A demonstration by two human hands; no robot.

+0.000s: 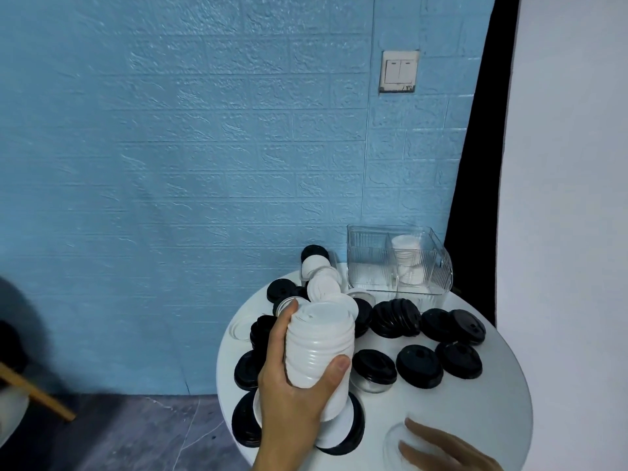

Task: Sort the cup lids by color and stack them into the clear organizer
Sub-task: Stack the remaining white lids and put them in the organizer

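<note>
1. Your left hand has its grip wrapped around a stack of white lids, held above the round white tabletop.
2. Your right hand lies open-fingered over a clear lid.
3. Loose black lids lie scattered across the tabletop.
4. At the far edge, the clear organizer holds white lids in its right compartment.

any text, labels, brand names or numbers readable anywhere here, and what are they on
None can be read.
Black lids: raised marks on top, too small and blurred to read.
Stack of white lids in the left hand: no print visible.
Clear organizer: no label visible.
Wall switch: no legible marking.
</note>
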